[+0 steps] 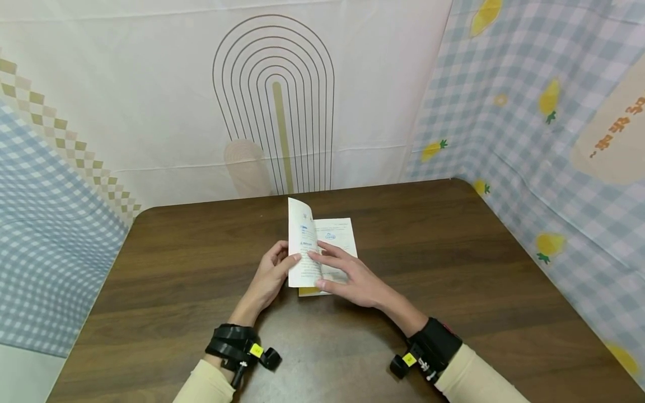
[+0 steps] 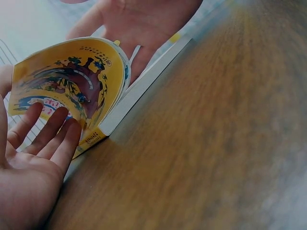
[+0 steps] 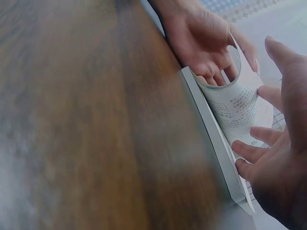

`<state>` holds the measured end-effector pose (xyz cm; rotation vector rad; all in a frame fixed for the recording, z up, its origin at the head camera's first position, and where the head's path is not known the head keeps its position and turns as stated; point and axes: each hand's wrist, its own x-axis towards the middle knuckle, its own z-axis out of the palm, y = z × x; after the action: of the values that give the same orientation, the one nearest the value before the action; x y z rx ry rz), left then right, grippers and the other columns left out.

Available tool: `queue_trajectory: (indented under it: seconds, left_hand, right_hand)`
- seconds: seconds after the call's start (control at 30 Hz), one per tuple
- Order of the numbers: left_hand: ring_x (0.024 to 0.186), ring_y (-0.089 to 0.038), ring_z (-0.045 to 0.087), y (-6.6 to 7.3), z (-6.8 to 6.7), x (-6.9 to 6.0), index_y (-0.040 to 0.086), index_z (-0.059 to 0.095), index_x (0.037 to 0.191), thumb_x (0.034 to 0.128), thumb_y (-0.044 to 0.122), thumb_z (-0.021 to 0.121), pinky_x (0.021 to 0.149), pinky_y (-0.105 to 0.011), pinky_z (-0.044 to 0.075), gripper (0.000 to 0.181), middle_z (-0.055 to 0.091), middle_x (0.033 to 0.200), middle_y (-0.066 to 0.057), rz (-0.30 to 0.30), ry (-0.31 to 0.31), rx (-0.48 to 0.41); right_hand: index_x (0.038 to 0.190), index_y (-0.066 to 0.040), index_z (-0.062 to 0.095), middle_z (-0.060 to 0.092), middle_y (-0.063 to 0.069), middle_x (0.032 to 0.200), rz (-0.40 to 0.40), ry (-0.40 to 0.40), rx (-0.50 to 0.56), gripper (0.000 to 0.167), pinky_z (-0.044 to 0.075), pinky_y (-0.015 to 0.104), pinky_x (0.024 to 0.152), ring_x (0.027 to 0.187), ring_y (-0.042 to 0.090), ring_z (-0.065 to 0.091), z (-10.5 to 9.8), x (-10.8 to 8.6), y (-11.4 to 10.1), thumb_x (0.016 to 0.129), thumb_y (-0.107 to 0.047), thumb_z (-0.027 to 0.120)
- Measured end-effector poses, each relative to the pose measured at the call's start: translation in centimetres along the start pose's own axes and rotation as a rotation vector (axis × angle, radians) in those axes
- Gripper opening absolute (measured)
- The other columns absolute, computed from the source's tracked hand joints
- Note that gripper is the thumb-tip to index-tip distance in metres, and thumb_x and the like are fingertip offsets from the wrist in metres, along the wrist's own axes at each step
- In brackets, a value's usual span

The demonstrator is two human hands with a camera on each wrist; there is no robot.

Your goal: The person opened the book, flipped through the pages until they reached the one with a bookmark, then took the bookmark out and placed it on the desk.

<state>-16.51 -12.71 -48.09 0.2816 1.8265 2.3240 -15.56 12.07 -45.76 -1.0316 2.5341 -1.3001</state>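
A small paperback book (image 1: 339,230) lies on the brown table, its left part lifted and curved upward. My left hand (image 1: 267,279) holds that raised part at its left edge, thumb on the printed page and fingers behind it. In the left wrist view, those fingers lie against the yellow illustrated cover (image 2: 53,62), which is bent into an arc. My right hand (image 1: 359,281) touches the page near the spine with extended fingers. The right wrist view shows its fingertips against the curved printed page (image 3: 235,108). The thick page block (image 3: 211,132) rests flat beneath.
The wooden tabletop (image 1: 166,291) extends around the book. A white cloth with an arch pattern (image 1: 373,101) hangs behind, and blue checked cloths (image 1: 509,145) stand along both sides. Each wrist wears a black strap with a small camera (image 1: 269,358).
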Motion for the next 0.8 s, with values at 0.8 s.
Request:
queue_trajectory:
  seconds: [0.8]
  left_hand:
    - [0.109, -0.022, 0.061, -0.15, -0.11, 0.03, -0.005, 0.05, 0.137, 0.1064, 0.013, 0.061, 0.083, -0.029, 0.058, 0.036, 0.057, 0.131, -0.017, -0.008, 0.005, 0.006]
  right_hand:
    - [0.158, -0.033, 0.051, 0.03, 0.003, 0.172, 0.018, 0.015, -0.014, 0.058, 0.035, 0.064, 0.115, 0.157, 0.028, 0.029, 0.21, 0.05, -0.08, 0.103, -0.042, 0.067]
